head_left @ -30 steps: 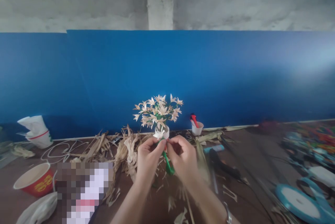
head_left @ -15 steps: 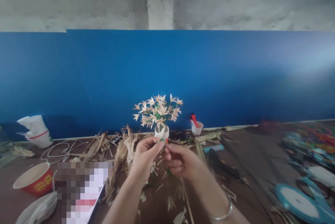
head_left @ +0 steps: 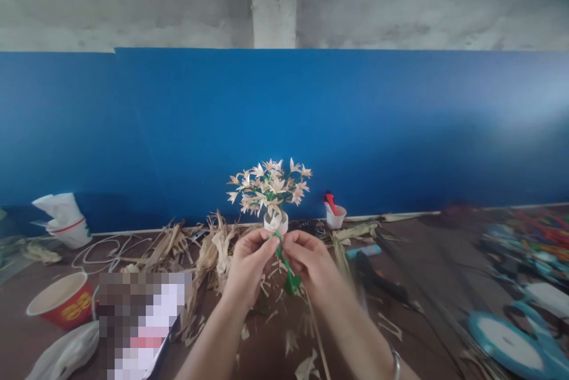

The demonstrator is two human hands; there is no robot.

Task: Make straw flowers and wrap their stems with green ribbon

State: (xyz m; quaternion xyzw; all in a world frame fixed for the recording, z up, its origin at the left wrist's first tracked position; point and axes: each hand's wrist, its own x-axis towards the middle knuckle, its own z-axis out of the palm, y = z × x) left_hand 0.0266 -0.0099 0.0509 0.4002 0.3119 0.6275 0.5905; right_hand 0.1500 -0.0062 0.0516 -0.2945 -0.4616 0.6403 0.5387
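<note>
My left hand (head_left: pixel 247 264) and my right hand (head_left: pixel 311 261) meet in front of me, both pinched on a small pale husk flower (head_left: pixel 275 221) with a green stem (head_left: pixel 287 267) that hangs down between them. A strip of green tape on the stem runs toward my right palm. Just behind the hands stands a white cup (head_left: pixel 275 223) holding a bouquet of several cream husk flowers (head_left: pixel 269 184) on green stems.
Dried corn husks (head_left: pixel 195 246) are strewn over the brown table (head_left: pixel 427 261). A red paper bowl (head_left: pixel 62 303) and white cups (head_left: pixel 64 220) sit left. A small cup with a red tool (head_left: pixel 332 213) stands behind, blue ribbon spools (head_left: pixel 511 344) right. A blue wall (head_left: pixel 400 131) backs the table.
My right hand has turned back up to the flower, fingers pinching beside the left, and the green stem shows again below the hands. The view shifted slightly.
</note>
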